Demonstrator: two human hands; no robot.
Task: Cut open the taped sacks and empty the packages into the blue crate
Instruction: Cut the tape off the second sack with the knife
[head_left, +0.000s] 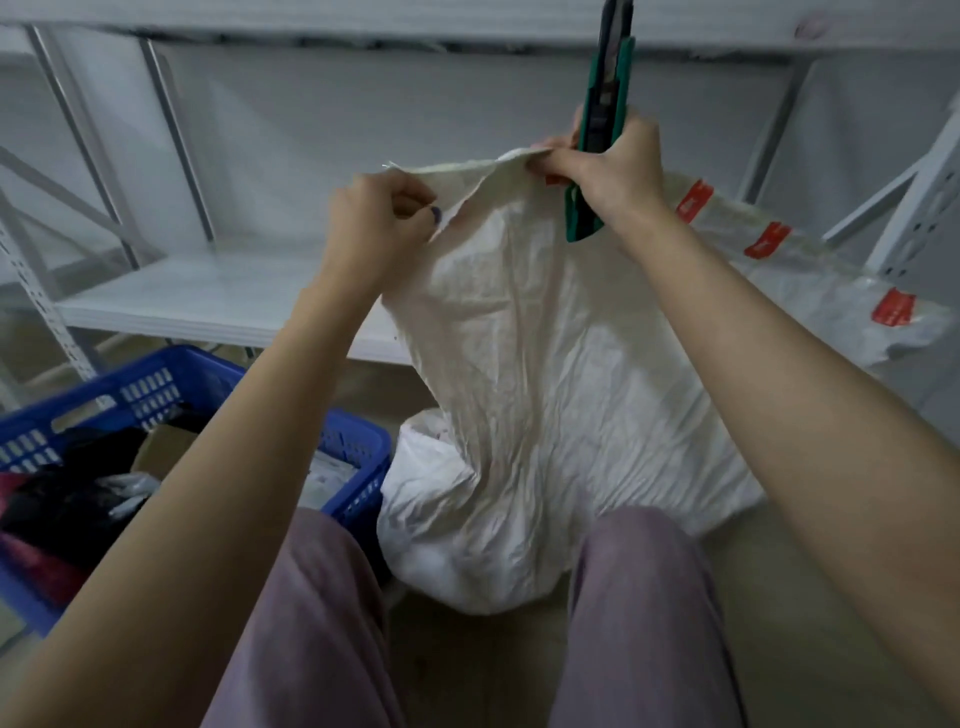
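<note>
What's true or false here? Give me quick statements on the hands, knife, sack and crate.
1. The right hand grips the green plastic utility knife. True.
2. The left hand rests on the blue plastic crate. False: it pinches the top edge of the white woven sack.
3. The crate is empty. False: dark packages lie in it.
4. Both hands hold the sack up by its top edge. True.

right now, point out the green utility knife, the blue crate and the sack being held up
green utility knife (605, 101): head view, upper part of its handle
blue crate (171, 364): head view, far rim at the corner
sack (519, 364): head view, middle of the crumpled hanging cloth
</note>
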